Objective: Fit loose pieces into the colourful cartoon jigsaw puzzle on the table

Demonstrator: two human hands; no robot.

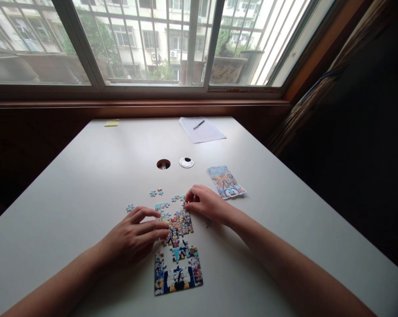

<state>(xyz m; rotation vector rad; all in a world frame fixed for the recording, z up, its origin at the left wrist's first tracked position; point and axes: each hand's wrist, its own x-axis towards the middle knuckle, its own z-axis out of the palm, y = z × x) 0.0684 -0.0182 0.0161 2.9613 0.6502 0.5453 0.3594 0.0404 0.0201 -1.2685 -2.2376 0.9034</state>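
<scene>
A partly joined jigsaw puzzle lies on the white table in front of me, with gaps between its sections. Its lower section shows a dark blue and white figure. My left hand rests with fingers spread, their tips touching the puzzle's left side. At the upper right edge, my right hand has thumb and forefinger pinched on a small puzzle piece, mostly hidden by the fingers. Loose pieces lie above the puzzle, and another loose piece is beyond my left hand.
A printed picture sheet lies right of the puzzle. Farther back are a round hole, a silver grommet cover, paper with a pen, and yellow sticky notes. A barred window stands behind the table.
</scene>
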